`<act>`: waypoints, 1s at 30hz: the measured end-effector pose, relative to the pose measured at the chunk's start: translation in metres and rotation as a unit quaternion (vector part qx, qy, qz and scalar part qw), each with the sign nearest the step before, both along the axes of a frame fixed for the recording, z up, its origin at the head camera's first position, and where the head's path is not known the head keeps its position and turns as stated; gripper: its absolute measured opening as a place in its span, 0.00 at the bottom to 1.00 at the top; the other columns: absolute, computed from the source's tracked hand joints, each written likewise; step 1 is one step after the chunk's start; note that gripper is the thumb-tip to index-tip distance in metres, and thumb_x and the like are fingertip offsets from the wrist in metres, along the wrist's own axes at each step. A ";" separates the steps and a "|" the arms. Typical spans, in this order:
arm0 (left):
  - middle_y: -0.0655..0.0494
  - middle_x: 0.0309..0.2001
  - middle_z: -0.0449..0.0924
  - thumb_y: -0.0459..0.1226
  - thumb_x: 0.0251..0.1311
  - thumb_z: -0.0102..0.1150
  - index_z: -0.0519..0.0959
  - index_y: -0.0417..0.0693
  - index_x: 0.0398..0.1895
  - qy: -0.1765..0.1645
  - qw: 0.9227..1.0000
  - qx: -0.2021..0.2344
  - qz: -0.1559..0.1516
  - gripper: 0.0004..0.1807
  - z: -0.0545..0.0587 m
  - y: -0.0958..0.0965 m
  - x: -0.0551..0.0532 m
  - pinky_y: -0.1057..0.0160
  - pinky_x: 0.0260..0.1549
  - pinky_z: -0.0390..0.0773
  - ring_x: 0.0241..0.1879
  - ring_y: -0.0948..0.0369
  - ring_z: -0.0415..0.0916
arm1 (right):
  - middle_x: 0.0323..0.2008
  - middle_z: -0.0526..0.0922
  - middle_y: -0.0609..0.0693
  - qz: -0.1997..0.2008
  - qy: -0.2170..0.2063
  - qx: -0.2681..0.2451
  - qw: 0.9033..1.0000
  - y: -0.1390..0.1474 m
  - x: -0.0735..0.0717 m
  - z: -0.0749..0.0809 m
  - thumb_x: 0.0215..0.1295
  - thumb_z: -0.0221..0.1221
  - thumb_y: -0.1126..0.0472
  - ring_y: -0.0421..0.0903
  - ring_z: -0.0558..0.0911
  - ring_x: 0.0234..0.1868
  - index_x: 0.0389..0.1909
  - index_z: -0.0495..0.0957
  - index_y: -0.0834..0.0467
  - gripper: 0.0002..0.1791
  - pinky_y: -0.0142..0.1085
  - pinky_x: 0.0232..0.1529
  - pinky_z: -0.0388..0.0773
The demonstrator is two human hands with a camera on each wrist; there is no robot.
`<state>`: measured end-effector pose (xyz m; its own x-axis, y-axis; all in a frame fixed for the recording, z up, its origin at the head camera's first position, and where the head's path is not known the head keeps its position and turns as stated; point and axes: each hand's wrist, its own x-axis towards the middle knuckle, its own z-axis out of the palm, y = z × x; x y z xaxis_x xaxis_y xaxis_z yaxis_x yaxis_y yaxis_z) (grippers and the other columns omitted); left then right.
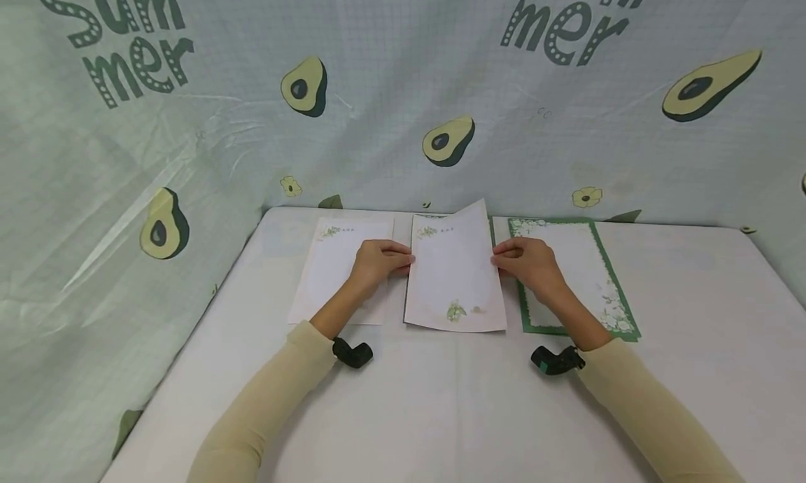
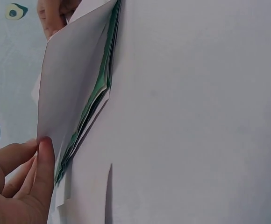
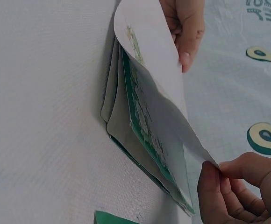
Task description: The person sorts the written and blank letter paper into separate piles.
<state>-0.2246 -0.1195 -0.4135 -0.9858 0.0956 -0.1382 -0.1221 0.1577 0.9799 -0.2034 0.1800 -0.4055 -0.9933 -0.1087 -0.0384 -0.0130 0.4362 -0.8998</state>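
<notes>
A white sheet of paper with small green leaf prints is between my two hands, above the middle stack. My left hand pinches its left edge between thumb and fingers, plain in the left wrist view. On the opposite side, my right hand pinches the right edge, which bends upward in the right wrist view. Beneath the sheet lie several stacked papers, some green-edged, fanned slightly apart. The sheet's top right corner stands raised. Its underside faces the left wrist camera.
Left of the stack lies a similar pale sheet, partly under my left hand. A green-bordered floral sheet lies to the right, partly hidden by my right arm. The white table meets an avocado-print cloth behind.
</notes>
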 end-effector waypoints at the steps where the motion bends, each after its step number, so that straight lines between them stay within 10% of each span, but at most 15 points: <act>1: 0.41 0.41 0.87 0.28 0.62 0.68 0.84 0.31 0.45 -0.002 1.000 0.000 0.001 0.10 -0.001 0.000 -0.001 0.60 0.42 0.88 0.33 0.61 0.87 | 0.48 0.85 0.65 0.001 0.001 -0.002 1.000 0.000 0.000 0.000 0.71 0.64 0.61 0.51 0.88 0.43 0.53 0.80 0.69 0.17 0.38 0.47 0.87; 11: 0.39 0.46 0.87 0.29 0.64 0.67 0.83 0.30 0.51 -0.014 1.000 0.014 0.018 0.14 -0.003 0.002 -0.003 0.59 0.45 0.88 0.37 0.59 0.87 | 0.47 0.85 0.64 -0.011 0.009 -0.013 1.000 -0.001 0.002 -0.004 0.71 0.64 0.62 0.51 0.88 0.43 0.52 0.80 0.68 0.15 0.38 0.46 0.88; 30: 0.43 0.45 0.88 0.29 0.60 0.71 0.86 0.34 0.48 0.095 0.987 0.086 0.096 0.13 0.002 0.003 -0.004 0.65 0.43 0.87 0.40 0.61 0.87 | 0.50 0.84 0.66 -0.031 0.074 -0.129 0.988 -0.007 0.000 -0.011 0.70 0.66 0.59 0.35 0.86 0.41 0.57 0.79 0.67 0.20 0.30 0.47 0.85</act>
<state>-0.2288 -0.1162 -0.4115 -0.9947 -0.0892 0.0521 0.0542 -0.0217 0.9983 -0.2030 0.1729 -0.4162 -0.9910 -0.0345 0.1296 -0.1339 0.1970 -0.9712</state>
